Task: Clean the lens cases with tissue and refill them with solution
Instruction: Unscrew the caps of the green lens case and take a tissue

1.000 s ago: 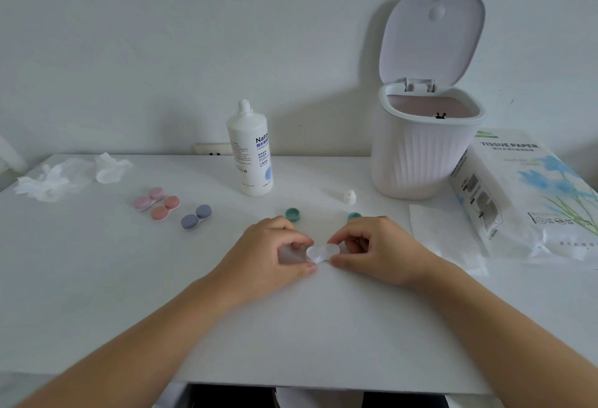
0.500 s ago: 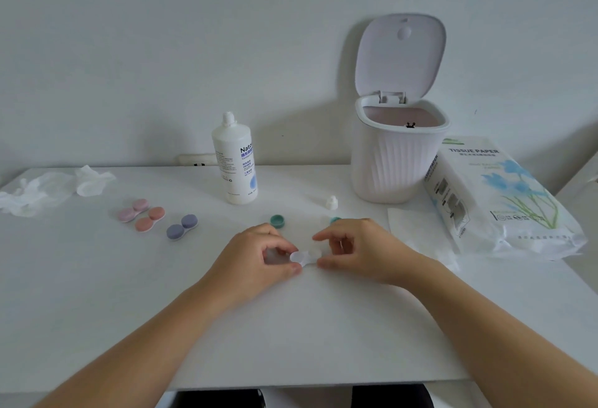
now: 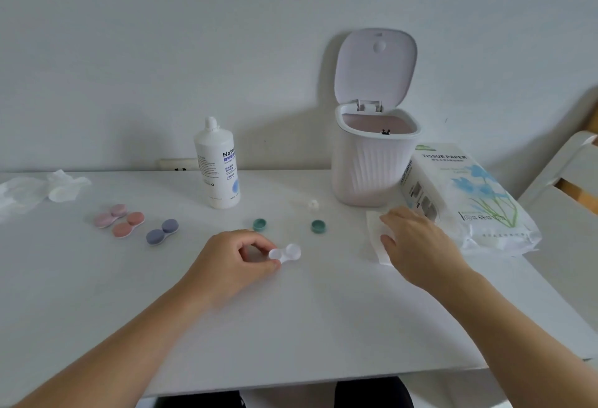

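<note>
Two hands working: our left hand (image 3: 233, 258) is pinching the white lens case (image 3: 285, 253) steady, our right hand (image 3: 417, 242) is lying flat, fingers relaxed, on a tissue sheet (image 3: 377, 229) for wiping

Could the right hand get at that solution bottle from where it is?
Probably yes: the right hand rests on a tissue sheet, and only two small green caps lie between it and the bottle.

The white lens case (image 3: 285, 253), both wells uncapped, lies flat mid-table, its two teal caps (image 3: 259, 224) at twelve and one o'clock. Pink (image 3: 111, 215), coral (image 3: 128, 224) and purple (image 3: 162, 231) cases sit capped at nine. The upright solution bottle (image 3: 217, 165) stands at eleven; a flat tissue (image 3: 378, 239) lies at three.
</note>
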The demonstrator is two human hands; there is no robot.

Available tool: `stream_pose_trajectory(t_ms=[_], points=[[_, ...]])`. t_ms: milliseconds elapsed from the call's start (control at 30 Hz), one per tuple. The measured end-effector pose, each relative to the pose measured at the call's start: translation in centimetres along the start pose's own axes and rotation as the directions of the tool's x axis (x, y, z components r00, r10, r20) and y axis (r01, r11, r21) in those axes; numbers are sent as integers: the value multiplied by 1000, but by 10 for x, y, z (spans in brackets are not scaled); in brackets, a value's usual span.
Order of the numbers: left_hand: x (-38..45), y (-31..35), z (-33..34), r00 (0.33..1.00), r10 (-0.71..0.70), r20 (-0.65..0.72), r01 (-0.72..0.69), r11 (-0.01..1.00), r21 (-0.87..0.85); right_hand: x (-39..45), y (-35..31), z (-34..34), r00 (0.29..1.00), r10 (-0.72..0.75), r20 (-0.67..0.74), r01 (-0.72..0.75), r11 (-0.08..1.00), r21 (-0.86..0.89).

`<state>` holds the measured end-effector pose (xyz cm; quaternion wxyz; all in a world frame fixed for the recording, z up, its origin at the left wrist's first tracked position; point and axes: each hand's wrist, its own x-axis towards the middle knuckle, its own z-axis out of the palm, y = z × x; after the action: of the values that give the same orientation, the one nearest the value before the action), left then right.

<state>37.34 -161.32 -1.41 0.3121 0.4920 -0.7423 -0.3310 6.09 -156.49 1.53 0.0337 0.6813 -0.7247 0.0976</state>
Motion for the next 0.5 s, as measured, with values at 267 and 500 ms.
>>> stream_pose_trajectory(t_ms=[267, 500], points=[[7, 6, -9, 1000, -3, -13, 2, 996, -90, 6, 4, 14, 996, 86, 35, -88, 995, 38], [26, 29, -19, 998, -23, -64, 12, 984, -179, 7, 5, 21, 989, 30, -147, -9, 990, 142]])
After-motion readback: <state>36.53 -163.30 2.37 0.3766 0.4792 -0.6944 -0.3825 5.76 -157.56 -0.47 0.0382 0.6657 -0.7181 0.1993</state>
